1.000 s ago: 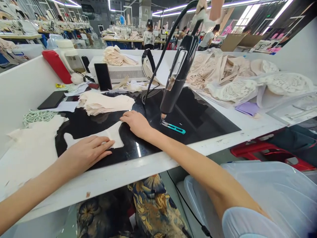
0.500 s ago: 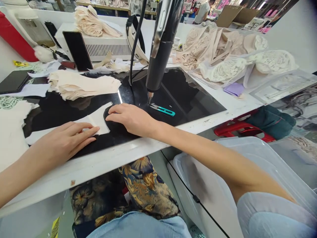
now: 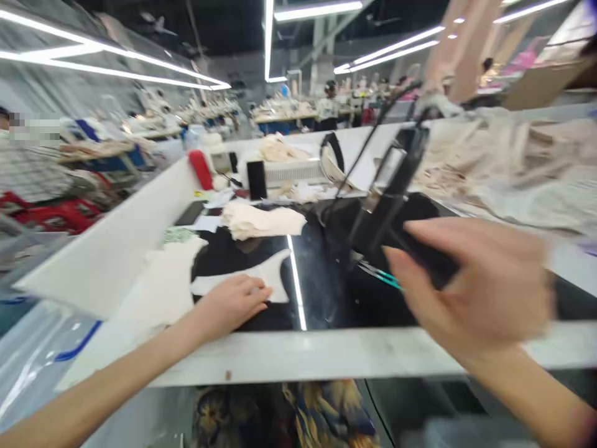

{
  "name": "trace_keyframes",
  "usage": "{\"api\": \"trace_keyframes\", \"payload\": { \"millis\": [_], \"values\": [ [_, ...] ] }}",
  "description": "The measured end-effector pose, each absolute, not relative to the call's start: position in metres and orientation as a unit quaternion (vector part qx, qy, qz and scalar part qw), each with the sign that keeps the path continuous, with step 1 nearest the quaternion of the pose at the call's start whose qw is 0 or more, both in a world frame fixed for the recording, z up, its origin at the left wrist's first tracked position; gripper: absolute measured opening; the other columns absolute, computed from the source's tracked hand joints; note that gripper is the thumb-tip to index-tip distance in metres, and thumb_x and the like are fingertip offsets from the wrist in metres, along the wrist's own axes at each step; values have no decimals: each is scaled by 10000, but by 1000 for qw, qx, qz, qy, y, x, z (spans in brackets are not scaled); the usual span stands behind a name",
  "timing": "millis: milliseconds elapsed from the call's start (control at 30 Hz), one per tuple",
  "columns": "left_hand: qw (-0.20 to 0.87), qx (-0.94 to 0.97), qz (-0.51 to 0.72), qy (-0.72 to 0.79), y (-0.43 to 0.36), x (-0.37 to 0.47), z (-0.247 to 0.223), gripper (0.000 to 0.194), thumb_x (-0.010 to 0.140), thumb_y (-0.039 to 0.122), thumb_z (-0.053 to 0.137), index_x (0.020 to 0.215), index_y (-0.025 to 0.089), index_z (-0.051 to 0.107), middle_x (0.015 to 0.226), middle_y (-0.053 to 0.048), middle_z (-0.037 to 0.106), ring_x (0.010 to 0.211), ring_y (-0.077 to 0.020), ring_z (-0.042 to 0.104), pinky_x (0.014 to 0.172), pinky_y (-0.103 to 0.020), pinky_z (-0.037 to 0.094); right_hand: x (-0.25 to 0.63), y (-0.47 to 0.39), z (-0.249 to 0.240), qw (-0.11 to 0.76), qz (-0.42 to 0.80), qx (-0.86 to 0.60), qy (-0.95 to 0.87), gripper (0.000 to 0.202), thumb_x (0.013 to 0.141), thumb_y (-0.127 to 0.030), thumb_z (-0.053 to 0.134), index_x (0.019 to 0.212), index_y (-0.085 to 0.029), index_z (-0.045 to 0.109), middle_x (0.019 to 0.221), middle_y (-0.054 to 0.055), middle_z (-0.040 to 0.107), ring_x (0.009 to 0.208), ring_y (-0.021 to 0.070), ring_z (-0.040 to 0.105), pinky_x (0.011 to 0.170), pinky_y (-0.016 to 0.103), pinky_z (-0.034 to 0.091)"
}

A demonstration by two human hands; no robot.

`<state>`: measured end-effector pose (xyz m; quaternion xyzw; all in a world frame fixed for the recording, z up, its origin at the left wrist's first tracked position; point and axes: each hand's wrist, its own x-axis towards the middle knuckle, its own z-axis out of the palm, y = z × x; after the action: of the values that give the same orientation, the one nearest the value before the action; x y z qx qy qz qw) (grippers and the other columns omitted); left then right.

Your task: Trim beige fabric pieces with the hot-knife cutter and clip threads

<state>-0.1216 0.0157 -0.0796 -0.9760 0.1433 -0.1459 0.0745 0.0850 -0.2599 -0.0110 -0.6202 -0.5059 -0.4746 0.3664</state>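
Observation:
My left hand (image 3: 236, 302) lies over a cut piece of cream fabric (image 3: 275, 274) on the dark mat, its fingers stretched out and pressing the cloth down. My right hand (image 3: 485, 286) is raised above the mat at the right and smeared by motion. Its thumb and fingers are apart, with nothing seen between them. Just left of it stands a black cylindrical tool (image 3: 380, 211) with a cable, also blurred. Teal-handled thread snips (image 3: 389, 279) lie under the tool, partly hidden by my right thumb.
A stack of cream fabric pieces (image 3: 261, 221) lies behind, and more cream cloth (image 3: 158, 280) at the left. A phone (image 3: 256, 180) leans on a white vented box (image 3: 291, 171). Pale garments (image 3: 513, 162) are heaped at the right. Co-workers sit farther off.
The head view has tilted up. My right hand has left the fabric's right edge and moved right and up, beside the tool. My left hand stays on the fabric.

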Motion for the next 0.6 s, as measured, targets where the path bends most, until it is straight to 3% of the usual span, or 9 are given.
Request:
{"api": "trace_keyframes", "payload": {
  "millis": [67, 100, 167, 267, 333, 467, 533, 600],
  "values": [
    [66, -980, -136, 131, 13, -122, -78, 222, 1078, 243, 490, 1229, 162, 631, 1140, -98, 687, 939, -214, 664, 839, -340, 546, 106, -261, -16, 465, -440, -654, -403, 648, 750, -403, 900, 1342, -390, 637, 1218, 76, 687, 1133, 331, 679, 1037, 575, 502],
    [62, -981, -133, 126, 12, -123, -76, 213, 1072, 243, 504, 1225, 166, 630, 1137, -94, 688, 933, -213, 662, 833, -338, 542, 116, -259, -20, 529, -415, -626, -395, 894, 654, -499, 940, 1443, -392, 534, 1342, 98, 622, 1204, 361, 645, 1032, 608, 501],
    [49, -983, -131, 119, 8, -127, -75, 207, 1071, 249, 515, 1224, 172, 632, 1126, -88, 688, 936, -210, 659, 837, -333, 532, 132, -251, -26, 578, -302, -648, -394, 1230, 510, -579, 979, 1552, -428, 344, 1513, 124, 500, 1384, 385, 515, 1065, 636, 475],
    [22, -984, -137, 113, 3, -132, -74, 193, 1076, 266, 517, 1190, 186, 650, 1099, -73, 693, 918, -196, 657, 830, -319, 519, 143, -236, -32, 627, -130, -674, -370, 1377, 423, -638, 975, 1573, -445, 241, 1553, 150, 467, 1419, 402, 483, 1085, 687, 431],
    [9, -983, -146, 112, -1, -134, -74, 174, 1072, 266, 530, 1153, 186, 661, 1082, -64, 696, 898, -189, 653, 820, -315, 515, 140, -226, -32, 662, -54, -662, -348, 1249, 469, -638, 959, 1530, -418, 338, 1484, 144, 551, 1350, 388, 562, 1097, 672, 433],
    [-7, -979, -165, 121, -9, -131, -76, 129, 1048, 251, 579, 1062, 156, 665, 1028, -60, 698, 895, -190, 651, 841, -317, 522, 127, -209, -28, 710, -2, -625, -325, 598, 700, -597, 858, 1183, -327, 632, 1233, 68, 715, 1065, 287, 728, 1001, 530, 565],
    [-10, -975, -173, 139, -13, -126, -77, 127, 1047, 239, 577, 1015, 150, 662, 992, -59, 701, 903, -190, 654, 856, -316, 526, 121, -204, -24, 714, -8, -623, -319, 471, 755, -565, 828, 1104, -307, 644, 1156, 38, 732, 927, 248, 749, 880, 467, 617],
    [-7, -972, -175, 159, -17, -121, -78, 135, 1052, 217, 562, 986, 147, 657, 966, -60, 706, 919, -186, 660, 871, -309, 528, 117, -201, -20, 715, -26, -618, -326, 474, 750, -519, 845, 1108, -300, 625, 1117, 28, 734, 859, 235, 750, 784, 425, 632]
  ]
}}
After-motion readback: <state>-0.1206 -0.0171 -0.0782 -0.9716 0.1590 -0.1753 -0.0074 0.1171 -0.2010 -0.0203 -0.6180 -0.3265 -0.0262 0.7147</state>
